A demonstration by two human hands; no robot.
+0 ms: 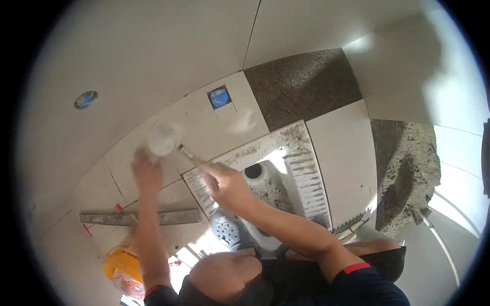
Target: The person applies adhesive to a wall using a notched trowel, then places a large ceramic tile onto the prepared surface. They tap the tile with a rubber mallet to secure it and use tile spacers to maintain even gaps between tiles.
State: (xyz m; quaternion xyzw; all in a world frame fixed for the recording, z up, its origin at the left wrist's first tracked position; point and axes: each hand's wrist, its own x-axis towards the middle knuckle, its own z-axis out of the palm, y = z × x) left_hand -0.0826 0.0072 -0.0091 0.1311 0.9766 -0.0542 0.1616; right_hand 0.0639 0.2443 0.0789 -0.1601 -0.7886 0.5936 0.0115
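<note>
Bare knee (pixel 224 278) is nearest, below right hand (pixel 223 182). Yellow container (pixel 121 261) sits below left hand (pixel 147 171), print unreadable. Left hand's blurred, can't tell its grip. White mallet (pixel 164 139): head just beyond left hand, handle clenched in right.

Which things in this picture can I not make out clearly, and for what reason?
All in the head view:
Left hand: motion blur hides its finger positions.
White mallet head: blurred; contact with the floor tile is unclear.
Mallet handle: the right hand covers its grip.
Grey bar: the left forearm covers part.
Yellow bucket: partly hidden by the same forearm.
</note>
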